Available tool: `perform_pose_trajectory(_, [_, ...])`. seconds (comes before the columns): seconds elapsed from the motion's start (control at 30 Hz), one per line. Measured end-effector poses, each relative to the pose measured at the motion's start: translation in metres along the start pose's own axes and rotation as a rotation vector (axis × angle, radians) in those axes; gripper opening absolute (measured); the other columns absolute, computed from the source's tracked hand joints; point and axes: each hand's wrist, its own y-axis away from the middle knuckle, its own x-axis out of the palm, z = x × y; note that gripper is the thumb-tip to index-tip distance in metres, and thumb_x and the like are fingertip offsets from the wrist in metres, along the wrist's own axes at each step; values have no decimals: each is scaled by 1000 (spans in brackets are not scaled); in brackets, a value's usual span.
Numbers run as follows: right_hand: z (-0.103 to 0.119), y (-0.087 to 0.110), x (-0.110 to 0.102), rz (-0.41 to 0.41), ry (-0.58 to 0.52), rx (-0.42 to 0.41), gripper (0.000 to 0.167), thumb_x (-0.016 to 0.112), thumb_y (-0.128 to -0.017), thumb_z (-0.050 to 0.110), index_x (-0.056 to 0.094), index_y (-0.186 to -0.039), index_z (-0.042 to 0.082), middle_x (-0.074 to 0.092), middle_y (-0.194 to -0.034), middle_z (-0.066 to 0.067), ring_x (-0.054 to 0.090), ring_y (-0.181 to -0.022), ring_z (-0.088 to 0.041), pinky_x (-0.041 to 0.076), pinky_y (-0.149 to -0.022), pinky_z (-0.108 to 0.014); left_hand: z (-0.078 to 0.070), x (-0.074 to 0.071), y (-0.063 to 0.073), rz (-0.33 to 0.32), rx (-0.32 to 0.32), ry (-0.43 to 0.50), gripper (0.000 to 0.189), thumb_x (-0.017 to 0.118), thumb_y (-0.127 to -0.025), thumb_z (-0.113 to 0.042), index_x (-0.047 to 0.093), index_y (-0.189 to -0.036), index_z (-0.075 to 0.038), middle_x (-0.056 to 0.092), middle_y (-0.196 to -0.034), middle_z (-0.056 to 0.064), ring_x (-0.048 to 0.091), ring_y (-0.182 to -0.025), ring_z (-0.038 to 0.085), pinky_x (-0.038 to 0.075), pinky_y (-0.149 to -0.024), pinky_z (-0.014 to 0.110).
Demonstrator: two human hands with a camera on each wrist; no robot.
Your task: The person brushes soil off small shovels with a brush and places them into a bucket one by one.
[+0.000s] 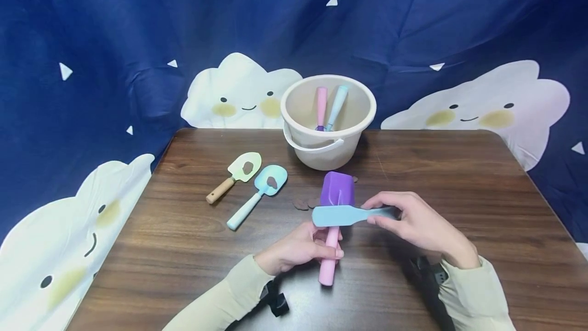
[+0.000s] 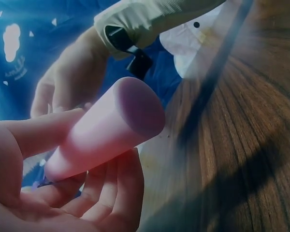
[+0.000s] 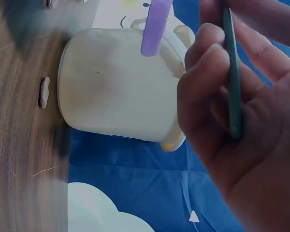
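My left hand (image 1: 294,249) grips the pink handle (image 1: 328,267) of a toy shovel, whose purple blade (image 1: 337,187) points toward the bucket. From the right, my right hand (image 1: 420,221) pinches the narrow end of a flat light-blue spatula-like tool (image 1: 337,216). That tool lies crosswise over the shovel in the head view, overlapping where blade meets handle. In the left wrist view the handle's round end (image 2: 141,106) faces the camera, with thumb and fingers around it. The right wrist view shows the tool's thin edge (image 3: 233,92) between curled fingers.
A cream bucket (image 1: 328,152) at the table's back edge holds a pink handle (image 1: 321,101) and a light-blue handle (image 1: 338,103). Left of it lie a green trowel (image 1: 239,167) and a blue shovel (image 1: 264,185), each with a brown piece. Loose brown pieces (image 1: 300,204) lie nearby.
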Motion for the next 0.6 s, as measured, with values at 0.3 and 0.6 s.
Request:
perform_pose_trajectory(0.3, [-7,-5,0,-48,19,54,14,74,-86,21,70,-98,27,66,-83,13,55,-72,-3,47,-64,-19,-1,-1,5,32,19,-32,36,66,-83,5,50,-113,15,68,-83,4,65,-76,10,54,-68,21])
perform_pose_trajectory(0.6, [-23,-9,-2,-181,74,180,16,73,-86,20,70,-102,18,71,-89,1,47,-64,-7,39,-55,-22,1,-5,9,85,30,-84,36,69,-82,3,51,-112,14,70,-85,5,65,-74,6,53,-73,20])
